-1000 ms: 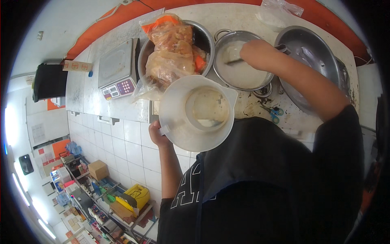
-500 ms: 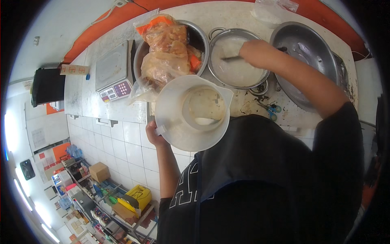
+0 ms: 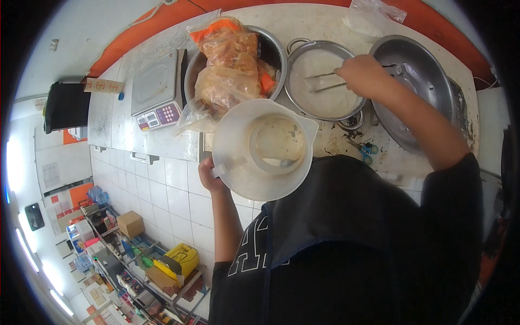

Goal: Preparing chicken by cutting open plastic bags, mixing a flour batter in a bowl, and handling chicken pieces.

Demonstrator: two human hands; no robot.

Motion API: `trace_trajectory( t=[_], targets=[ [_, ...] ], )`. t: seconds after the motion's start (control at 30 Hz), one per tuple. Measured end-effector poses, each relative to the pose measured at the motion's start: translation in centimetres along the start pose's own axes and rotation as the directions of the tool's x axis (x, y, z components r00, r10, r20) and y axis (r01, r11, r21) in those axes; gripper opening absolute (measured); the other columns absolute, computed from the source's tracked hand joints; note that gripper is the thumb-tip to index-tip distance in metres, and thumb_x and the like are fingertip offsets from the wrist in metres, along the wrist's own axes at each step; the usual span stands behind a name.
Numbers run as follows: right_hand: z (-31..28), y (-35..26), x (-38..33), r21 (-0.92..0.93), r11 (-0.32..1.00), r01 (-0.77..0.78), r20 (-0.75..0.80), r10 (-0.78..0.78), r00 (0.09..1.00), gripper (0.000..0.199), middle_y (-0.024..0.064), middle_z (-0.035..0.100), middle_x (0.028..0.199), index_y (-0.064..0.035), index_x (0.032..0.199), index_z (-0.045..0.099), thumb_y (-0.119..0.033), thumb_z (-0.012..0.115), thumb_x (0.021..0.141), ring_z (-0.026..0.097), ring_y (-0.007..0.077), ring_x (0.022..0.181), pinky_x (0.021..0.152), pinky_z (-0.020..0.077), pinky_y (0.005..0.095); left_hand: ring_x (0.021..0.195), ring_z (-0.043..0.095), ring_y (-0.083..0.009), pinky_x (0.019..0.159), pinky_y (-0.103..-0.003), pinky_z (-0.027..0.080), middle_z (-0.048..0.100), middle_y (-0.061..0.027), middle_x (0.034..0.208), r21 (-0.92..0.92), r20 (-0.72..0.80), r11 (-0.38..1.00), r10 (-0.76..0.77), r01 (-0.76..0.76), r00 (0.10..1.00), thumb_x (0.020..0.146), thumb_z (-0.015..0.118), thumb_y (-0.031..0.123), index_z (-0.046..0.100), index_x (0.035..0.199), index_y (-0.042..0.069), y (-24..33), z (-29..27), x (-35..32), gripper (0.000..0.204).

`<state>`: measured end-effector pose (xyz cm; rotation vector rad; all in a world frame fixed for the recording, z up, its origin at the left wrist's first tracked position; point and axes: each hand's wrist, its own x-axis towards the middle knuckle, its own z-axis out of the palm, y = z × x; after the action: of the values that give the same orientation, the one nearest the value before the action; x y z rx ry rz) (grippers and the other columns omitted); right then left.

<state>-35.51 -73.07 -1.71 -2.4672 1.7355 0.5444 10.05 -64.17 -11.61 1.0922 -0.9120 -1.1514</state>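
A: Where are the hands?
B: Left hand (image 3: 210,174) grips the white plastic jug (image 3: 261,148) at the counter's near edge. Right hand (image 3: 364,75) pinches metal tongs (image 3: 325,81) over the far round steel pot (image 3: 319,81).

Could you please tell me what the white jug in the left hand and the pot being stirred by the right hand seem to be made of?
The white jug looks like plastic: matte, slightly translucent walls, moulded handle and spout. The pot looks like metal, probably stainless steel or aluminium: grey, shiny rim with riveted loop handles. The tongs in the right hand also look metallic.
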Motion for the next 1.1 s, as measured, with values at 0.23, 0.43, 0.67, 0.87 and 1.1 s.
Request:
trace_trajectory(
  t=[0.23,0.43,0.67,0.87,1.1],
  targets=[
    [-2.8,0.2,-4.3,0.174,0.984,-0.050,0.019,0.047,0.999,0.047,0.0170,0.068,0.093,-0.0037,0.108,0.067,-0.026,0.080,0.069,0.066,0.0340,0.094,0.082,0.0513,0.0443,0.066,0.049,-0.0152,0.056,-0.028,0.043,0.050,-0.0051,0.074,0.569,0.212,0.659,0.461,-0.492,0.862,0.090,0.055,0.002,0.042,0.075,0.003,-0.5,-0.3,0.0,0.020],
    [-4.3,1.2,-6.7,0.363,0.893,-0.266,0.220,0.195,0.956,0.058,0.0213,0.067,0.101,-0.0039,0.120,0.064,-0.031,0.078,0.070,0.064,0.0363,0.099,0.086,0.0496,0.0437,0.065,0.049,-0.0168,0.057,-0.028,0.043,0.050,-0.0063,0.073,0.231,0.133,0.947,0.195,-0.222,0.972,0.088,0.058,0.001,0.044,0.080,0.003,-1.6,-2.6,0.4,0.016],
    [-3.2,1.6,-10.1,0.456,0.864,-0.214,-0.094,0.286,0.954,0.052,0.0195,0.067,0.101,-0.0068,0.119,0.065,-0.031,0.075,0.074,0.062,0.0346,0.100,0.087,0.0477,0.0432,0.066,0.048,-0.0167,0.060,-0.029,0.043,0.050,-0.0058,0.073,0.585,0.204,0.659,0.444,-0.472,0.872,0.088,0.056,0.001,0.044,0.075,0.003,-1.2,-1.4,0.2,0.018],
    [-3.5,1.4,-8.7,0.369,0.907,-0.203,-0.090,0.253,0.963,0.059,0.0168,0.067,0.104,-0.0080,0.123,0.062,-0.024,0.078,0.069,0.063,0.0331,0.100,0.089,0.0482,0.0428,0.063,0.048,-0.0166,0.058,-0.030,0.043,0.049,-0.0055,0.069,0.566,0.166,0.692,0.437,-0.448,0.884,0.087,0.058,0.011,0.042,0.069,0.005,1.1,1.6,-0.3,0.026],
    [-0.2,-2.1,-3.7,0.234,0.958,-0.168,-0.089,0.193,0.977,0.054,0.0146,0.068,0.101,-0.0050,0.119,0.061,-0.020,0.077,0.069,0.065,0.0323,0.094,0.081,0.0521,0.0423,0.066,0.062,-0.0190,0.056,-0.029,0.051,0.064,-0.0130,0.079,-0.292,0.074,0.942,-0.148,0.163,0.986,0.088,0.058,0.013,0.060,0.086,-0.005,0.6,0.1,0.1,0.018]
  ],
)
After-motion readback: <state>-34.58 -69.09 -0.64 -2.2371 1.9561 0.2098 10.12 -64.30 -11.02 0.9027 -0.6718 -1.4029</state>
